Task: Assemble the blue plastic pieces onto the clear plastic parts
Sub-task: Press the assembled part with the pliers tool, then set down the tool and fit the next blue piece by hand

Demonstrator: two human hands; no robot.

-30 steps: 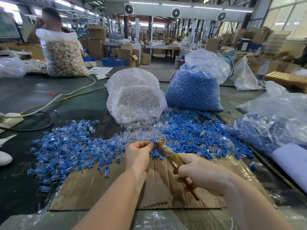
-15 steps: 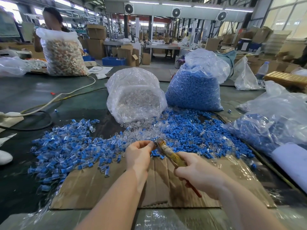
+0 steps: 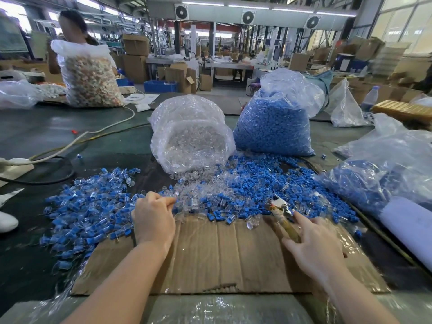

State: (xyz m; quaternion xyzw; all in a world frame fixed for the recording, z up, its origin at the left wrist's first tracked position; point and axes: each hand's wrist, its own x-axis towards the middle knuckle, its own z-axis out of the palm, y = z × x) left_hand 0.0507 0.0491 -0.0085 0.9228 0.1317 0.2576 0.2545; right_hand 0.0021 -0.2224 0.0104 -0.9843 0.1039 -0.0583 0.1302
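Loose blue pieces (image 3: 268, 183) and clear parts (image 3: 198, 190) lie heaped in the middle of the table. To the left spreads a pile of joined blue-and-clear pieces (image 3: 88, 206). My left hand (image 3: 153, 218) rests at the edge between that pile and the clear parts, fingers curled; what the fingertips hold is hidden. My right hand (image 3: 313, 244) holds a pair of pliers (image 3: 282, 213) low over the cardboard sheet (image 3: 222, 253), the jaws pointing at the blue heap.
A bag of clear parts (image 3: 191, 141) and a bag of blue pieces (image 3: 273, 127) stand behind the heaps. Another plastic bag with blue pieces (image 3: 374, 174) lies at the right. Cables (image 3: 70, 146) run across the left. A person (image 3: 70, 24) stands behind a full bag (image 3: 88, 78).
My hands have parted. The left hand moved left to the pile's edge; the right hand carried the pliers right and down toward the cardboard.
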